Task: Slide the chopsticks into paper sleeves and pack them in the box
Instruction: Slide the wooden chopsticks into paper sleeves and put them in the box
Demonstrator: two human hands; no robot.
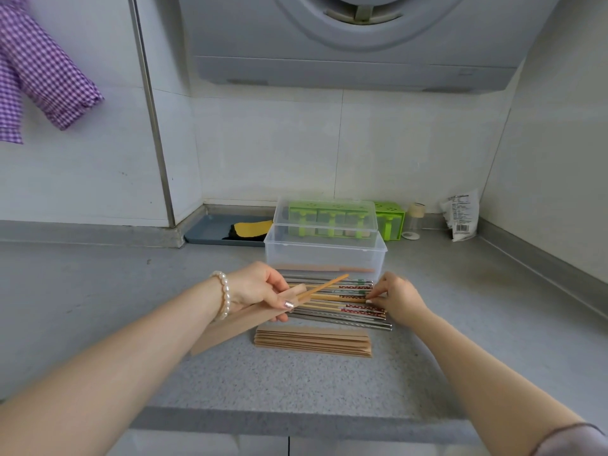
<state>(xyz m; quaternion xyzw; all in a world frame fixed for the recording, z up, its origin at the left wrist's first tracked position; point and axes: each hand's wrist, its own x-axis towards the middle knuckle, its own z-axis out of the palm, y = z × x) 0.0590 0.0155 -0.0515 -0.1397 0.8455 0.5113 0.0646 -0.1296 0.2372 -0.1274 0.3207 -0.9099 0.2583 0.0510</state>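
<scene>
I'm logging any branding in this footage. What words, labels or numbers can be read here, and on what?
None can be read.
White packet at the back right: printed text and a barcode, too small and blurred.
Range hood: a faint mark, illegible.
Patterned chopsticks: decoration only, no letters made out.

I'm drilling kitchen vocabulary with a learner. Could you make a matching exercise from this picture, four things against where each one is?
Things:
1. paper sleeve
2. stack of paper sleeves
3. clear plastic box
4. purple checked cloth

Places:
A. hanging at the upper left
B. held in the left hand, one chopstick poking out
C. behind the loose chopsticks
D. flat on the counter, nearest the person

Pairs: 1-B, 2-D, 3-C, 4-A
</scene>
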